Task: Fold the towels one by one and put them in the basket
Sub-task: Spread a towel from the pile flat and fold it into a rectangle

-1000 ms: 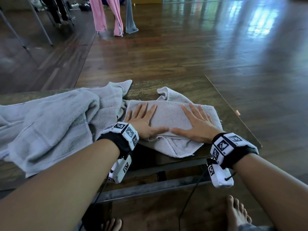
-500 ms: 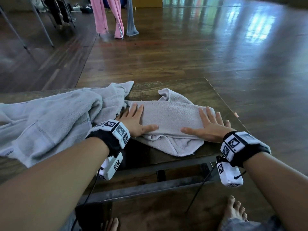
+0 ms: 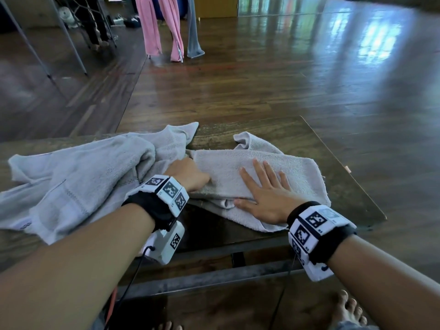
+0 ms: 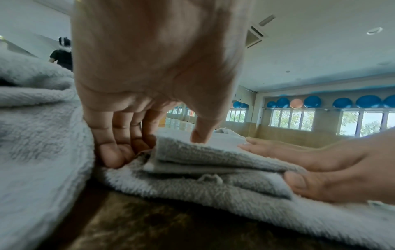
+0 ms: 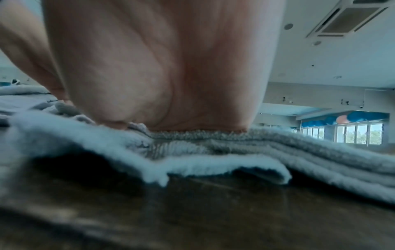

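Observation:
A small grey folded towel (image 3: 295,172) lies on the dark wooden table (image 3: 333,148), right of centre. My left hand (image 3: 188,173) is at its left end. In the left wrist view the fingers (image 4: 119,152) curl under that end, the thumb lies on top, and the left hand (image 4: 169,143) pinches the towel's layers (image 4: 213,169). My right hand (image 3: 266,191) lies flat on the towel's middle with fingers spread, and its palm (image 5: 171,84) presses on the towel (image 5: 299,148). A larger pale grey towel (image 3: 78,182) lies crumpled at the left. No basket is in view.
The table's right edge (image 3: 342,167) runs close to the folded towel, with wooden floor beyond. Pink and grey cloths (image 3: 164,27) hang from a rack at the back. Metal stand legs (image 3: 69,44) rise at the far left. My bare feet (image 3: 347,313) show below the table frame.
My left hand slid to the folded towel's left end and curled its fingers under it. My right hand came back from the right end toward the middle and stays flat.

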